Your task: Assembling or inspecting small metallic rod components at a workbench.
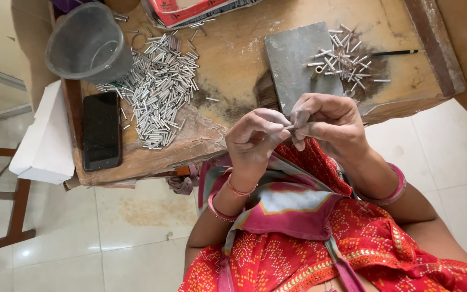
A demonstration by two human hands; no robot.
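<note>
A thin silvery metal tube [289,127] sits pinched between the fingertips of both hands, just above the person's lap and close to the near edge of the low wooden table [233,48]. It is short, straight and slender, lying roughly level, and most of its length is hidden by the fingers, so only a small bright stretch shows in the gap between the two hands. Its ends cannot be made out. It touches nothing but the dusty grey fingertips.
</note>
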